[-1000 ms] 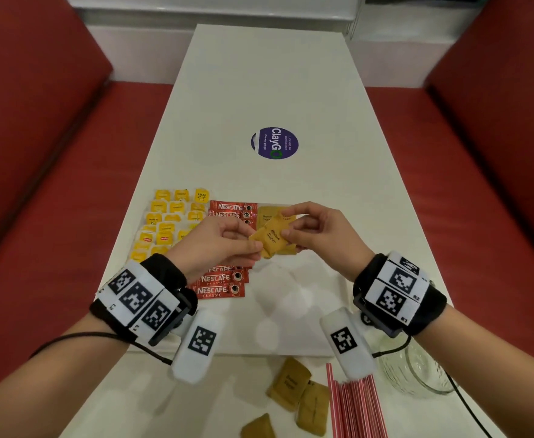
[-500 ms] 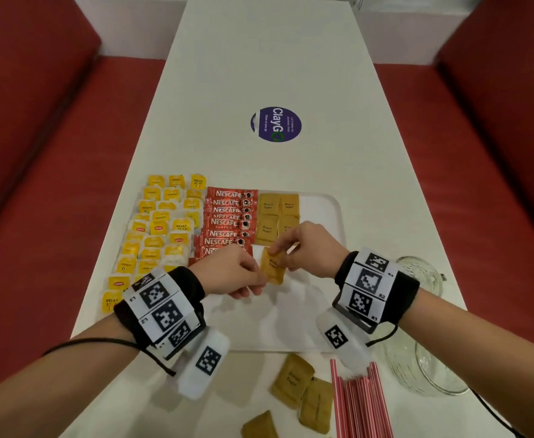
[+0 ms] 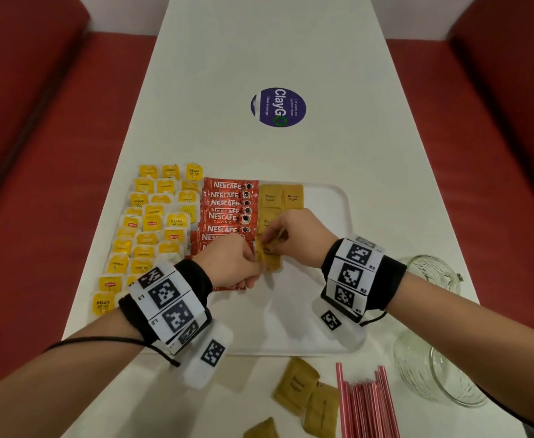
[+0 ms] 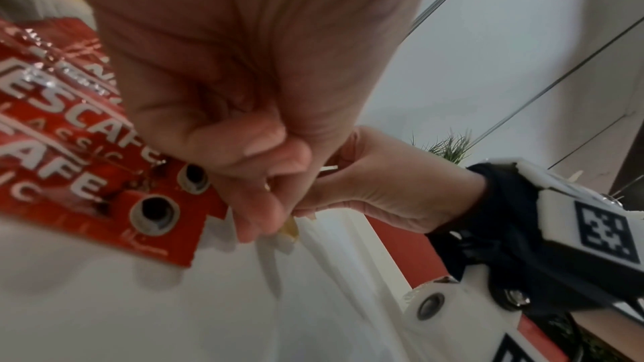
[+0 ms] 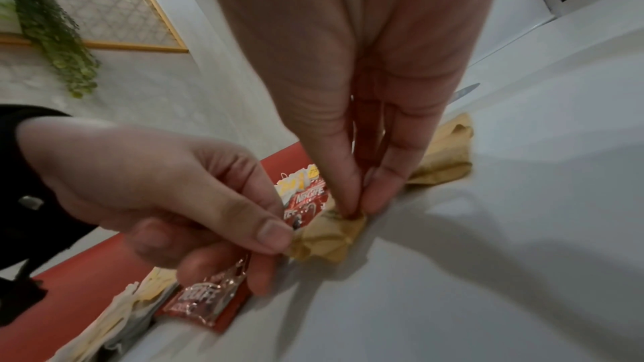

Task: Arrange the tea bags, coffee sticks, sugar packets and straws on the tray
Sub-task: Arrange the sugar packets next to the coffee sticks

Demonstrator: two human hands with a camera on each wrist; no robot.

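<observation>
Both hands meet over the middle of the white tray (image 3: 332, 197), pinching one brown sugar packet (image 3: 269, 259) between them. The left hand (image 3: 231, 263) nips the packet's near left corner between thumb and forefinger, as the right wrist view shows; the right hand (image 3: 297, 237) pinches its far edge with thumb and fingertips (image 5: 348, 197) pressed together. The packet sits low over the tray floor, just right of the Nescafé coffee sticks (image 3: 227, 203); whether it touches the floor cannot be told, and the hands cover most of its print.

The coffee sticks lie in an overlapping column across the tray's left part, the nearer ones hidden under the left hand. Placed brown sugar packets (image 3: 281, 196) sit in a block at the tray's far edge, the nearer row partly covered by the right hand. Yellow tea bags (image 3: 152, 226) lie in rows along the tray's left side; the tray's left rim is hidden beneath them.

Near the tabletop's front edge lie loose brown sugar packets (image 3: 297, 385), one cut off by the frame, and beside them red straws (image 3: 366, 403), also cut off. A glass jar (image 3: 429, 339) lies on its side by the right edge. A purple ClayGo sticker (image 3: 279, 106) marks the table's middle.
</observation>
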